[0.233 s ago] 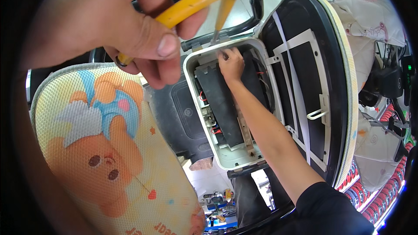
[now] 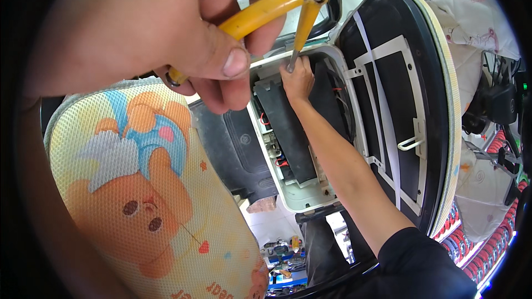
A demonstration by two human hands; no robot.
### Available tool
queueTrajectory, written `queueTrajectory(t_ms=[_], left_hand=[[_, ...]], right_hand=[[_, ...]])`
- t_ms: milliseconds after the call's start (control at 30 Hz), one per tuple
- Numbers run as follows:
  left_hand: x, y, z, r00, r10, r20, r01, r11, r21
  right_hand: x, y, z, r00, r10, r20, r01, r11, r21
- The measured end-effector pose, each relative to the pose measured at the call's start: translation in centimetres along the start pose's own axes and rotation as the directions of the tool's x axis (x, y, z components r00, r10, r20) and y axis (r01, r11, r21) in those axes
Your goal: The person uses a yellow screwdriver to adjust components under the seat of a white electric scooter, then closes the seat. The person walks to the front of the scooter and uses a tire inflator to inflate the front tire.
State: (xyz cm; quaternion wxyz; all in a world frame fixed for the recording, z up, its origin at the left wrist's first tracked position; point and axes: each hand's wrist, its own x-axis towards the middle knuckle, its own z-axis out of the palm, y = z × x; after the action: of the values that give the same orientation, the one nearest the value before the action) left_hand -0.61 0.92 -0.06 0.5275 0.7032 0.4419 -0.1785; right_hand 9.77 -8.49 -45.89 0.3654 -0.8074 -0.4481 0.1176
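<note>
Mostly yellow, grey-ended tool (image 2: 284, 3)

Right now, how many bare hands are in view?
2: the left hand, upper left, close to the camera, gripping a yellow-handled tool; the right hand, at the far end of the white-rimmed compartment.

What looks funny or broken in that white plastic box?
Thin red wires poke out beside the flat black slab inside the white plastic box, which looks a bit untidy. I can't see any spill or clear break.
</note>
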Motion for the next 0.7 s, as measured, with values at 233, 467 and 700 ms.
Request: queueTrajectory(t_ms=[233,467,700], left_hand=[[0.54,-0.50,0.48,1.000,-0.006,-0.017,0.006,1.000,0.023],[0.67,-0.56,0.37,0.999,0.000,-0.044,0.002,0.999,0.051],[0.93,-0.97,0.35,0.998,-0.004,-0.064,0.008,0.998,0.064]], right_hand=[[-0.52,-0.42,0.35,0.988,0.083,-0.129,-0.066,0.990,0.127],[-0.63,-0.43,0.59,0.983,0.126,-0.133,-0.107,0.984,0.139],[-1.18,-0.80,0.64,0.974,0.154,-0.167,-0.114,0.967,0.227]])
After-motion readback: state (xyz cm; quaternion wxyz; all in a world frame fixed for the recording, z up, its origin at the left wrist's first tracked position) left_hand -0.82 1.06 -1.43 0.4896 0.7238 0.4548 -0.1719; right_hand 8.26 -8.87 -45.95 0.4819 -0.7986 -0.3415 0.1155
